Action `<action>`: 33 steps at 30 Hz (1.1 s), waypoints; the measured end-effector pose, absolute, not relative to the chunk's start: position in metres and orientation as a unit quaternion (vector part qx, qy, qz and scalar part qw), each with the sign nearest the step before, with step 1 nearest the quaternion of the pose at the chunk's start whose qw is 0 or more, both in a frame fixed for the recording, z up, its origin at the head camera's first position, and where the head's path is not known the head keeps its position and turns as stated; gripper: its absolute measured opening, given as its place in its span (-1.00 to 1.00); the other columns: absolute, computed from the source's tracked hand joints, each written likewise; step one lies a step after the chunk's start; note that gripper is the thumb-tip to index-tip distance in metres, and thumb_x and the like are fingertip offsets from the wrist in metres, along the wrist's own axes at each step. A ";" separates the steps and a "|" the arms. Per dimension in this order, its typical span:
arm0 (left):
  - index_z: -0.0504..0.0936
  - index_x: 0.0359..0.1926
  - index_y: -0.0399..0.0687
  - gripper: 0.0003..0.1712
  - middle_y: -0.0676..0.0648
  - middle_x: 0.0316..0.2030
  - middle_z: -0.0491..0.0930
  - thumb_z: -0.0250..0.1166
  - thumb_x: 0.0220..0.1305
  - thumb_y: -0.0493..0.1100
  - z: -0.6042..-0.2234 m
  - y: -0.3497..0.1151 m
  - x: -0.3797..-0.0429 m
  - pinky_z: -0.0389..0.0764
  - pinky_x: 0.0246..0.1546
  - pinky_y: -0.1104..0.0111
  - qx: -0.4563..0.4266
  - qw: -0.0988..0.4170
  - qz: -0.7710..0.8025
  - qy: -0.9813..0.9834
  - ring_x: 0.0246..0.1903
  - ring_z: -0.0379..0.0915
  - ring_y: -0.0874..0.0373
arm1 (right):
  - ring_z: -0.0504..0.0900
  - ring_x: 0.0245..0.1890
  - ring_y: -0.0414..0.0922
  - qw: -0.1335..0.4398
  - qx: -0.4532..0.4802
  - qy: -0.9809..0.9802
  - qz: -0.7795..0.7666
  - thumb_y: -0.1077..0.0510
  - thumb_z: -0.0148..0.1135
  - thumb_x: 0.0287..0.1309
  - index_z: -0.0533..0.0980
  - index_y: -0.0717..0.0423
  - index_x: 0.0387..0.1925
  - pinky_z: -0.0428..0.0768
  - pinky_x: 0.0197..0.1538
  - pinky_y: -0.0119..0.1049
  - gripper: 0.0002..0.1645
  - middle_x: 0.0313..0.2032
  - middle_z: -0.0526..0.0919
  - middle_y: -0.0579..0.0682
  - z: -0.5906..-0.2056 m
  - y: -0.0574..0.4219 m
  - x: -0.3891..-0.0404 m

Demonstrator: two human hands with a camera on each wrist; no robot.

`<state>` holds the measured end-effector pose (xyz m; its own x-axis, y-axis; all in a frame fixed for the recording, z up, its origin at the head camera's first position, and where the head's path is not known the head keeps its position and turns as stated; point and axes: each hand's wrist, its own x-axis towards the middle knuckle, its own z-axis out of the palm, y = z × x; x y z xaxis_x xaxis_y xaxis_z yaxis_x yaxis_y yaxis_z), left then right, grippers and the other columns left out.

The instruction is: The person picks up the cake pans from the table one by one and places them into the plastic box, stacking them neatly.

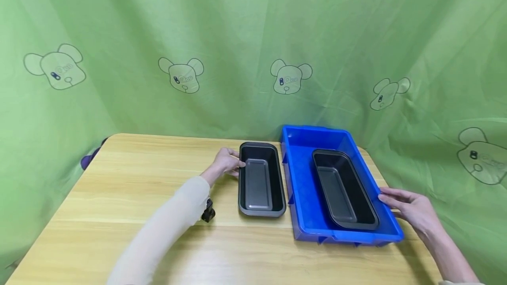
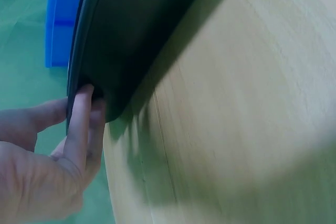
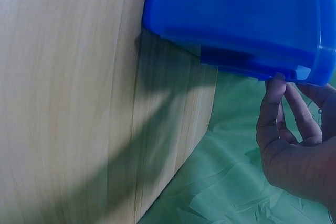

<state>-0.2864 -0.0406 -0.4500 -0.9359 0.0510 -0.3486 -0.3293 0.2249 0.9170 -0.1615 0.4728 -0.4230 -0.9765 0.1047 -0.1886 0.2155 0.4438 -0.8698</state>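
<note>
A dark loaf pan (image 1: 258, 184) stands on the wooden table, left of a blue plastic bin (image 1: 309, 228). My left hand (image 1: 226, 162) pinches this pan's left rim, thumb over the edge and fingers under it; the left wrist view shows the fingers against the pan's outer wall (image 2: 142, 30). Inside the bin lies a second dark loaf pan (image 1: 343, 192), leaning slightly. My right hand (image 1: 409, 208) holds the bin's right rim. In the right wrist view its fingertips (image 3: 277, 83) press under the rim, with the thumb on the other side.
The wooden table (image 1: 178, 250) carries the bin near its right edge. Behind and around it hangs a green curtain (image 1: 237, 25) with printed bear heads. A purple object (image 1: 88, 159) shows past the table's left edge. A black device (image 1: 208, 211) sits at the left wrist.
</note>
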 end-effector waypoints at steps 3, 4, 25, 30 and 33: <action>0.55 0.28 -0.40 -0.43 -0.46 0.02 0.68 0.43 0.24 -0.48 -0.450 -0.041 -0.287 0.86 -0.43 0.37 -0.094 0.157 0.621 0.762 -0.64 0.57 0.20 | 0.77 -0.23 -0.43 0.052 0.097 0.847 -0.519 0.02 0.43 0.37 0.76 -0.17 0.06 0.85 -0.18 -0.40 -0.74 -0.23 0.76 -0.58 -0.423 0.472 -0.162; 0.55 0.28 -0.40 -0.43 -0.47 0.02 0.68 0.42 0.24 -0.49 -0.450 -0.041 -0.287 0.86 -0.44 0.38 -0.095 0.158 0.623 0.760 -0.65 0.58 0.20 | 0.77 -0.23 -0.43 0.052 0.096 0.847 -0.520 0.01 0.42 0.37 0.76 -0.16 0.07 0.85 -0.17 -0.41 -0.73 -0.23 0.76 -0.58 -0.423 0.472 -0.162; 0.50 0.20 -0.49 -0.50 -0.28 -0.31 0.63 0.34 0.24 -0.58 -0.450 -0.051 -0.285 0.77 -0.61 0.46 -0.097 0.165 0.629 0.754 -0.69 0.55 0.18 | 0.77 -0.22 -0.45 0.057 0.088 0.848 -0.519 0.03 0.41 0.39 0.76 -0.24 0.04 0.83 -0.17 -0.45 -0.77 -0.23 0.78 -0.57 -0.423 0.473 -0.163; 0.48 0.21 -0.52 -0.51 -0.21 -0.43 0.61 0.32 0.26 -0.58 -0.455 -0.057 -0.284 0.79 -0.60 0.45 -0.100 0.168 0.648 0.736 -0.68 0.57 0.17 | 0.77 -0.22 -0.44 0.058 0.094 0.850 -0.515 0.01 0.42 0.38 0.76 -0.20 0.06 0.84 -0.16 -0.43 -0.75 -0.23 0.76 -0.58 -0.423 0.474 -0.163; 0.47 0.22 -0.52 -0.50 -0.19 -0.42 0.59 0.32 0.26 -0.58 -0.457 -0.060 -0.283 0.80 -0.58 0.43 -0.106 0.166 0.656 0.729 -0.68 0.58 0.16 | 0.77 -0.22 -0.44 0.059 0.096 0.853 -0.510 -0.01 0.42 0.38 0.75 -0.20 0.06 0.84 -0.15 -0.42 -0.74 -0.23 0.75 -0.60 -0.424 0.474 -0.162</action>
